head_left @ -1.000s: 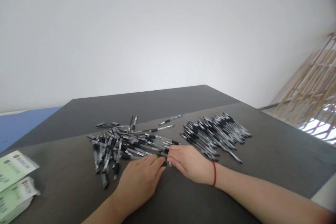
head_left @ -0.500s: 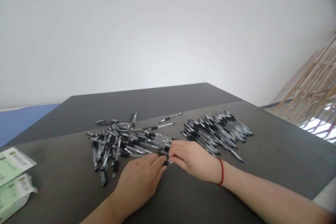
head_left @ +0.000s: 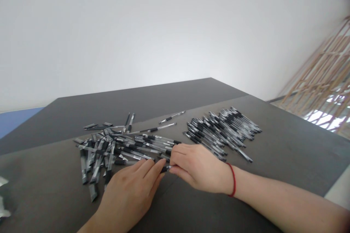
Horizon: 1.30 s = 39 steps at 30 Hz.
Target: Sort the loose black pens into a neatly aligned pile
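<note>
Close to the table's near side, my left hand (head_left: 131, 189) and my right hand (head_left: 201, 169) meet at a pen (head_left: 165, 169). Only a short dark and shiny stretch of it shows between my fingertips; the rest is hidden in my hands. My left thumb and fingers close on one end, and my right fingers pinch the other. Just beyond my left hand spreads a jumbled heap of clear and black pens and loose caps (head_left: 102, 151). Past my right hand lies a group of pens (head_left: 221, 127), mostly side by side and slanting the same way.
The dark table (head_left: 175, 211) reaches back to a white wall (head_left: 175, 25). Two separate pens, one of them here (head_left: 172, 117), lie between the groups at the back. White scraps of packaging (head_left: 3, 207) show at the left edge. A wooden lattice (head_left: 322, 69) stands beyond the table's right side.
My view has turned slightly right, so the pens sit further left in the picture and the green packets have nearly left it. Both hands keep hold of the pen.
</note>
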Each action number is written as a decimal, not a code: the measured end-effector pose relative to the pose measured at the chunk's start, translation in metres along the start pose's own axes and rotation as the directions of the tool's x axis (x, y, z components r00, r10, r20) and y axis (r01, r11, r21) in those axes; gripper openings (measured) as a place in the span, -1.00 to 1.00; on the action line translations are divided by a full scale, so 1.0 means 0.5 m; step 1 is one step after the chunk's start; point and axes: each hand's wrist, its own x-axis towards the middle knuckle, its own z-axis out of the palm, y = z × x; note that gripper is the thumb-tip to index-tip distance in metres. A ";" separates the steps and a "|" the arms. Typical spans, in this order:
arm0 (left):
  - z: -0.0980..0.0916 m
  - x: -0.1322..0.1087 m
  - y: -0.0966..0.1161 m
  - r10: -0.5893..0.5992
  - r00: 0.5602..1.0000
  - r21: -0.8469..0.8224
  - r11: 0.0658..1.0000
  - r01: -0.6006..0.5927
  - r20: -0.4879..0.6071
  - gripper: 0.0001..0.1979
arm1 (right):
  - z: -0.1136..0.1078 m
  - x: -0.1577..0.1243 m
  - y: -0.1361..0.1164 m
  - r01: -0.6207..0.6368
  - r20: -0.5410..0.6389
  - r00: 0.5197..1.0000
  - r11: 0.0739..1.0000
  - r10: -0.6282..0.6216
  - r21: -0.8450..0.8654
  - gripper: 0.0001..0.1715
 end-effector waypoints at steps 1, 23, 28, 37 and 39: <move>-0.002 0.000 0.000 0.013 1.000 0.013 1.000 -0.013 -0.016 -0.72 | -0.002 0.000 -0.001 -0.004 0.002 1.000 1.000 0.004 0.015 -0.75; 0.010 0.005 -0.034 -0.259 0.963 -0.131 0.955 0.266 0.069 -0.70 | 0.001 0.001 0.044 -0.179 -0.067 0.980 0.976 0.188 0.121 -0.76; 0.008 0.013 -0.047 -0.407 0.903 -0.194 0.883 0.428 0.140 -0.68 | 0.018 0.013 0.044 -0.174 -0.038 0.984 0.985 0.174 0.009 -0.83; 0.008 0.012 -0.039 -0.290 0.950 -0.131 0.944 0.304 0.115 -0.74 | 0.043 0.045 -0.001 -0.171 0.055 0.980 0.948 0.192 -0.269 -0.82; 0.009 0.011 -0.038 -0.252 0.960 -0.107 0.958 0.265 0.123 -0.75 | 0.034 0.036 0.005 -0.164 0.059 0.981 0.954 0.184 -0.252 -0.84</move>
